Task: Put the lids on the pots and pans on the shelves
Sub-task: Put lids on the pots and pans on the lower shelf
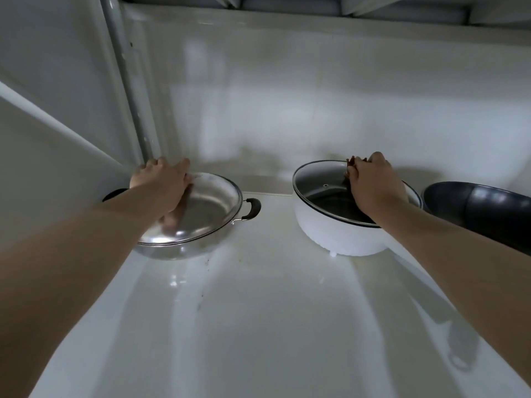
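Note:
A shallow steel pan [184, 249] with black side handles stands on the left of the white shelf [273, 297]. A glass lid [212, 208] lies on it, and my left hand [162, 182] grips the lid at its far left part. To the right stands a white pot [330, 234]. Its glass lid [319, 179] sits tilted on the rim, and my right hand [373, 182] is closed on the lid's reddish-brown knob [350, 165].
A dark wok or pan [482, 208] lies at the far right of the shelf, close to the white pot. A metal upright [129, 90] runs up the back left corner. The white back wall is just behind the pots. Another shelf hangs overhead.

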